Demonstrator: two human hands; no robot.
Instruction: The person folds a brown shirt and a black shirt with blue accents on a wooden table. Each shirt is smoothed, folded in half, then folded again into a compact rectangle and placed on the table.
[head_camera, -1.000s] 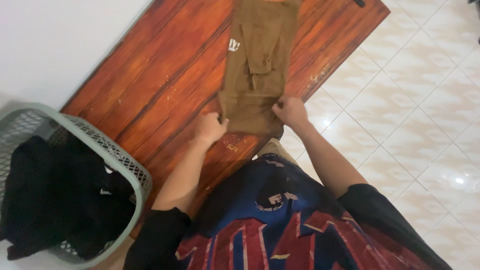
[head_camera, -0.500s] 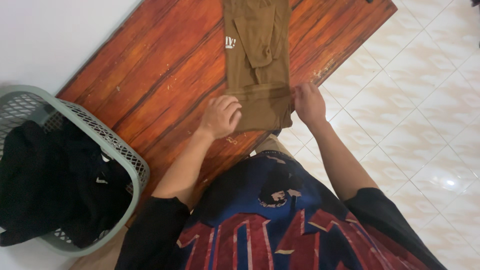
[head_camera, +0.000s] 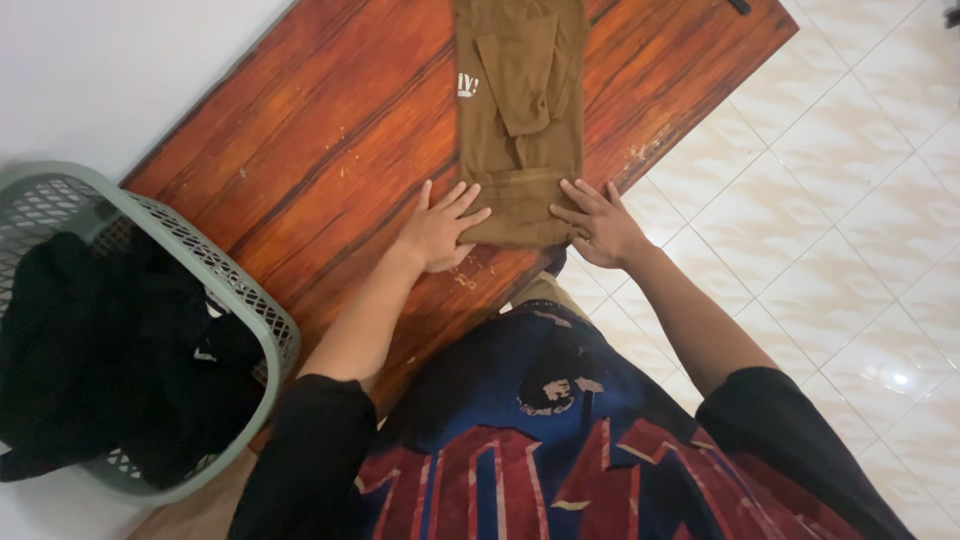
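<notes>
A brown pair of cargo trousers (head_camera: 520, 110) lies folded lengthwise on a reddish wooden table (head_camera: 330, 150), with its near end doubled over. My left hand (head_camera: 440, 228) rests flat with fingers spread on the left side of that folded end. On the right side of the same fold, my right hand (head_camera: 598, 222) presses flat, fingers apart. Neither hand grips the cloth.
A pale green mesh laundry basket (head_camera: 255, 310) holding dark clothes (head_camera: 100, 350) stands at the left, by the table's near corner. A white wall runs along the table's left side. Cream tiled floor (head_camera: 830, 230) lies to the right.
Both hands held the trousers' near end, carried it forward over the garment, then let go and flattened onto the fold.
</notes>
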